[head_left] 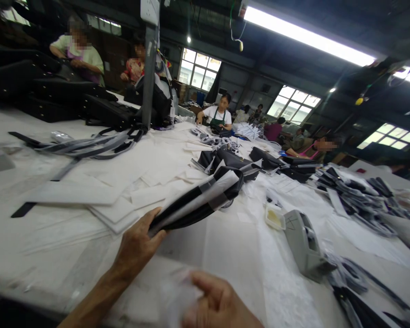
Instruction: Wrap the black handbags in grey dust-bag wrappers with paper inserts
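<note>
The black bag [198,200], a long folded piece with a whitish strip along it, is to the left of the grey tape dispenser [302,246], tilted so that its far end is higher in view. The left grip [136,241] is closed on its near end, thumb on one side and fingers on the other. The right grip [215,300] is left of the dispenser and nearer the wearer, apart from the bag, its fingers bent; a pale blur lies against them, and whether they hold anything cannot be told.

A small dish [274,217] with something yellowish in it sits just beside the dispenser, on its far left side. All this is over a whitish surface [232,255]. Well to the left of the dispenser, past the bag, lie flat white sheets [78,192] and, farther off, long grey and black straps [99,146] near a metal post [149,82]. Beyond the dispenser are more black bags [230,159]; to its right, a heap of black and grey pieces [355,196].

Farthest beyond the dispenser, a person in a green apron [220,117] is at the surface, and to the left behind the post sits a person in a pale top [78,57].
</note>
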Tool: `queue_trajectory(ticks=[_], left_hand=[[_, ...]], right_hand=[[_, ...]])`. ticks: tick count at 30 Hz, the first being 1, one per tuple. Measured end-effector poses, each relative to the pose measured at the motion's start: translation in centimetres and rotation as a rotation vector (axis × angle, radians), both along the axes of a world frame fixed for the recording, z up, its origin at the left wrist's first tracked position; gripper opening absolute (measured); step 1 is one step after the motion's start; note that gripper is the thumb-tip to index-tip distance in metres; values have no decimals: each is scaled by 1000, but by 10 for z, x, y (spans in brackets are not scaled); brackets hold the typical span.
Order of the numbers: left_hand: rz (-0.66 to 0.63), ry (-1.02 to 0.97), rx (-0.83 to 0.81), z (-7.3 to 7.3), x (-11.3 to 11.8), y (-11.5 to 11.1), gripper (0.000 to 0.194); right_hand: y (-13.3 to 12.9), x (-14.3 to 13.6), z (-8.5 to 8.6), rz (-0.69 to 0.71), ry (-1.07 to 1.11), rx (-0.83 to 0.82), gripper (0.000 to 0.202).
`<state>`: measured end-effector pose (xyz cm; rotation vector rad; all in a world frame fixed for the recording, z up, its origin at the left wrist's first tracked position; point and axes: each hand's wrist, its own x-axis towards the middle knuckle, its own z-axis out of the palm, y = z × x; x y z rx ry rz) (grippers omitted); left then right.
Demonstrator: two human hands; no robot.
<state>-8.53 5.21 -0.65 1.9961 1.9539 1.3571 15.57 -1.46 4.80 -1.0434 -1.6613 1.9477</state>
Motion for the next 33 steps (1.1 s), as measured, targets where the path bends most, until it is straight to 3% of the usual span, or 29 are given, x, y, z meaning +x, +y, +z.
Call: queue_trajectory(ticks=[2, 4, 6, 9, 12, 16, 19, 23, 25, 28, 31, 33], left_hand=[[7, -12, 5, 1, -1, 0, 44], [12, -32, 3, 2, -2, 0, 43], [13, -52, -9, 3, -3, 0, 43], [18, -65, -24, 4, -4, -1, 44], [29, -52, -23, 3, -4, -1, 45], [29, -23, -5, 0, -5, -1, 44], [30, 9, 16, -1, -4, -1, 44], [47, 75, 67, -2, -2, -2, 42], [43, 127, 120, -1, 1, -2, 40], [-1, 228, 256, 4, 11, -4, 36], [-96, 334, 372, 13, 28, -8, 33], [-180, 393, 407, 16, 44, -13, 33]], right_hand=[[24, -3, -12, -339, 89, 47, 82], [47, -1, -26, -640, 145, 193, 86], [68, 2, -41, -729, 142, 372, 81], [99, 5, -62, -682, -3, 600, 70], [131, 5, -78, -673, -378, 836, 68], [153, 16, -85, -689, -714, 1089, 67], [145, 27, -80, -692, -682, 1198, 53], [125, 26, -71, -248, -638, 1272, 43], [123, 20, -69, -127, -710, 1239, 47], [122, 17, -71, -237, -707, 1267, 34], [99, 21, -76, -399, -591, 1414, 22], [70, 25, -76, -330, -472, 1489, 22]])
